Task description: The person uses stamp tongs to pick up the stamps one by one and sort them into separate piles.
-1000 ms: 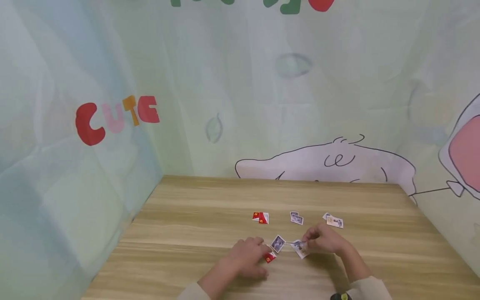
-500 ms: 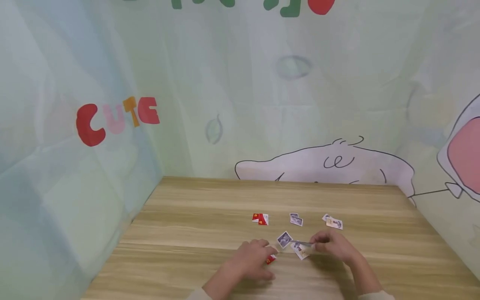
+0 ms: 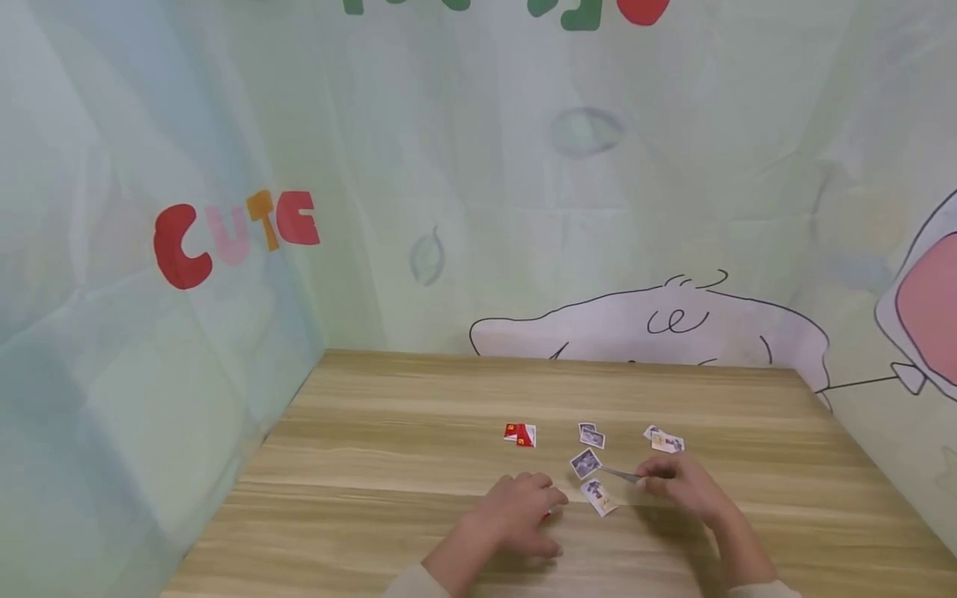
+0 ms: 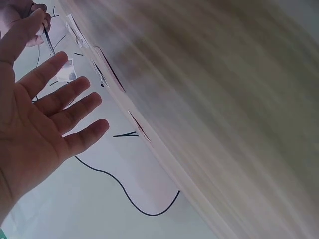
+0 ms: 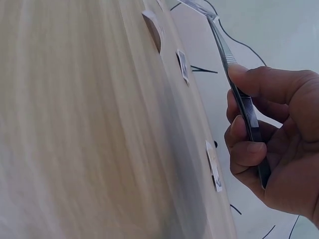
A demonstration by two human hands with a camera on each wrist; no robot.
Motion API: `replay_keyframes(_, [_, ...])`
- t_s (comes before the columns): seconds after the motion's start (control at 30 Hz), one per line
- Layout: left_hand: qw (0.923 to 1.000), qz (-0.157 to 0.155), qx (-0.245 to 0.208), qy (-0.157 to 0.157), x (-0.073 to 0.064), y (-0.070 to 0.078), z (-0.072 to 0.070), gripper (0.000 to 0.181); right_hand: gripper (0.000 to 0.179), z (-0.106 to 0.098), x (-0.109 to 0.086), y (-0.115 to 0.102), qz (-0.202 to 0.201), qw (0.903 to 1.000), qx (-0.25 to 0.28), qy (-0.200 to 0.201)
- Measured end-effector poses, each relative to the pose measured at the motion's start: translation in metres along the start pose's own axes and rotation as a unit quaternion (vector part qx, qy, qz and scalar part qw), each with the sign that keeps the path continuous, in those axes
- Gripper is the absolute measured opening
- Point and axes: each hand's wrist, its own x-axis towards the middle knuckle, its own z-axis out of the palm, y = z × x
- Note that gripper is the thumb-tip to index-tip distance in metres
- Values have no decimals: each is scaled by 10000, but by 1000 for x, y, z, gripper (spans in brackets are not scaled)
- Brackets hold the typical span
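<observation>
My right hand [image 3: 684, 488] holds metal tweezers [image 5: 244, 107] between thumb and fingers. At the tweezers' tips is a small purple-grey picture card [image 3: 586, 464], raised off the table. Beneath and nearer to me lies a cream card [image 3: 598, 497] with a dark figure on it. My left hand [image 3: 519, 515] hovers low over the table with its fingers spread and holds nothing, as the left wrist view shows. Just beyond its fingers peeks the edge of a red card [image 3: 547, 515], mostly hidden by the hand.
Farther back, small overlapping cards lie in a row: red ones [image 3: 521, 434] at left, purple-grey ones [image 3: 592, 437] in the middle, cream ones [image 3: 667, 440] at right. Printed cloth walls [image 3: 419, 191] bound the wooden table [image 3: 374, 465] at the back and left.
The tweezers have carried the purple-grey card up from beside the red card, rightward and away from me, toward the middle cards. My left hand has shifted slightly right, covering more of the red card.
</observation>
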Motion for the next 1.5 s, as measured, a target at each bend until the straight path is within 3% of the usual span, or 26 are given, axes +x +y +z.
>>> replay_keyframes(0.47, [9997, 153, 105, -181, 23, 11, 6, 61, 16, -9, 3, 11, 934, 9946, 309, 342])
replay_keyframes(0.67, [9997, 38, 122, -221, 33, 15, 2, 64, 17, -14, 13, 15, 902, 9942, 192, 550])
replay_keyframes(0.9, [9995, -12, 156, -283, 37, 19, 3, 65, 14, -17, 18, 25, 399, 9981, 78, 470])
replay_keyframes(1.13, [9988, -12, 318, -379, 43, 23, 6, 70, 21, -16, 23, 22, 1140, 9921, 90, 516])
replay_keyframes(1.5, [9980, 35, 332, -542, 46, 29, 15, 65, 16, -12, 28, 27, 1195, 9915, -181, 480])
